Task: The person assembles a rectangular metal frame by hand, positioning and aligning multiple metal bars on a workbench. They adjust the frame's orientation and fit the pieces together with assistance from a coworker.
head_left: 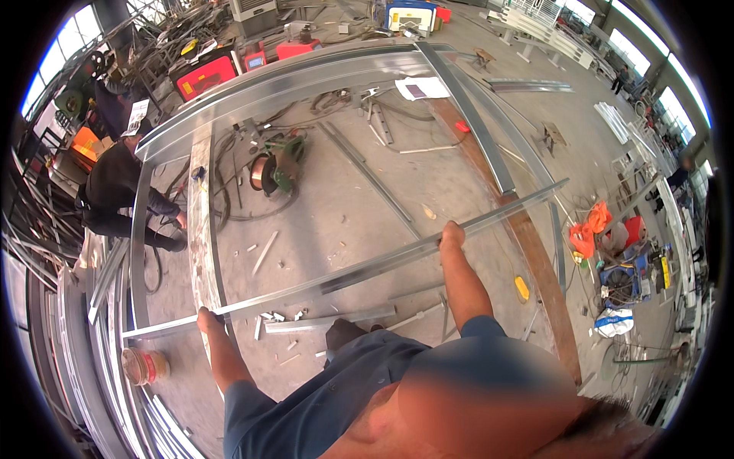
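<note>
Metal bar [352, 274] is forming the near edge of a large frame, running crosswise in front of the person. The left hand [208, 320] is closing around it toward its left end, beside a white-streaked plank [202, 237]; the right hand [452, 234] is closing over it farther right. Both hands are gripping nothing else that is showing, though some fingers are hiding behind the metal.

Judging by the layout, the frame is looking mostly laid out: a broad far beam [267, 96], a left side bar [139, 245] and a right side bar [501, 112] are making up the other edges. A dark beam [468, 118] is slanting just inside the right edge, its near end lying close to the held bar. The view is not showing whether the corners are being fastened or merely touching, so how much joining is remaining is unclear. A co-worker [115, 187] is bending beside the left edge.
</note>
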Demonstrator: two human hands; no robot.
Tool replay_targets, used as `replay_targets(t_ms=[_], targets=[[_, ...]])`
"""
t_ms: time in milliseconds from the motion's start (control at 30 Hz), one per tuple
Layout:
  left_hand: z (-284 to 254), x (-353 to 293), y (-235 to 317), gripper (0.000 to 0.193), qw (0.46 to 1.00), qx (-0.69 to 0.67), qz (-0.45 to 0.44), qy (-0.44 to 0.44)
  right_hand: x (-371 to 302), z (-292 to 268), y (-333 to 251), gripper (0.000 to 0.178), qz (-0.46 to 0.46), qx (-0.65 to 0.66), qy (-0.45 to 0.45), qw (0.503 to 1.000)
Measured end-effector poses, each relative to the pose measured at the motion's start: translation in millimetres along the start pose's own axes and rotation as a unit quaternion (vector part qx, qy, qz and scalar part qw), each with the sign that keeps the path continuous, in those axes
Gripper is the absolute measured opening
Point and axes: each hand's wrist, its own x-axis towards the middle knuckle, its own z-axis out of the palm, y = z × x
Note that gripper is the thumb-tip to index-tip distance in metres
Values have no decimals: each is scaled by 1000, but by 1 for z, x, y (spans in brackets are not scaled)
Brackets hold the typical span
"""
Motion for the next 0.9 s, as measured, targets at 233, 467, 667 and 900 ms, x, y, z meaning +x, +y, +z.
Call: replay_targets(t_ms=[233,467,667,900], targets=[[-5,4,-1,15,1000,-7,-2,1,-1,4,3,29,4,49,-18,999],[2,-11,4,15,1000,-6,1,19,8,0,3,26,-6,65,-18,998],[-3,0,2,14,1000,-13,6,8,-3,0,-2,26,-4,48,-18,999],[-5,7,-4,14,1000,-19,9,-16,-6,-1,-3,29,-8,34,-6,999]])
